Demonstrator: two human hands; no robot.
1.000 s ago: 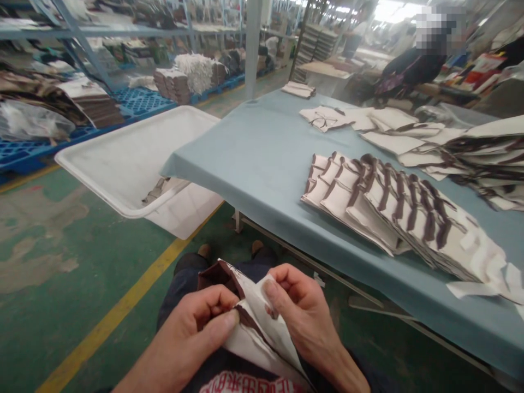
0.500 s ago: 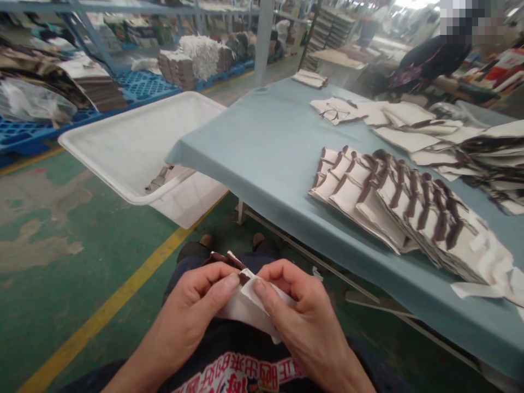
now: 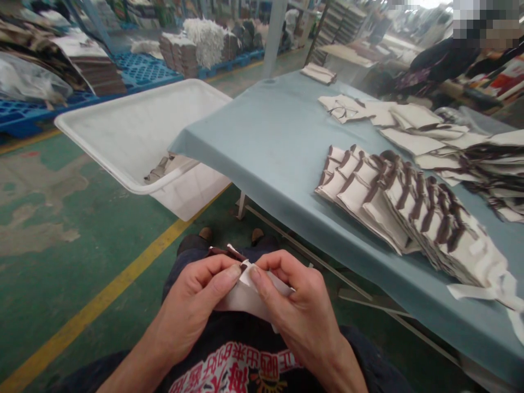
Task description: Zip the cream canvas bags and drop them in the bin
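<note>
Above my lap, both hands pinch one white and dark brown fabric piece (image 3: 241, 300). My left hand (image 3: 204, 292) grips its brown-edged part between thumb and fingers. On the white part, my right hand (image 3: 286, 292) presses with thumb and curled fingers close beside the left thumb. Brown folds stick up behind the fingers, and my hands hide much of the piece. To the right, overlapping white and brown fabric pieces (image 3: 376, 199) lie in a fanned row on the blue-covered table (image 3: 254, 136).
A white plastic tub (image 3: 123, 131) with some fabric in it stands left of the table. More fabric pieces (image 3: 413, 139) lie at the table's far right, white strips (image 3: 483, 292) near its front edge. Stacks on blue pallets (image 3: 143, 68) stand behind. A person (image 3: 442, 60) is at the back right.
My thumbs have come slightly closer together on the fabric piece, and both hands still grip it. The view has shifted a little, so the table appears slightly further right.
</note>
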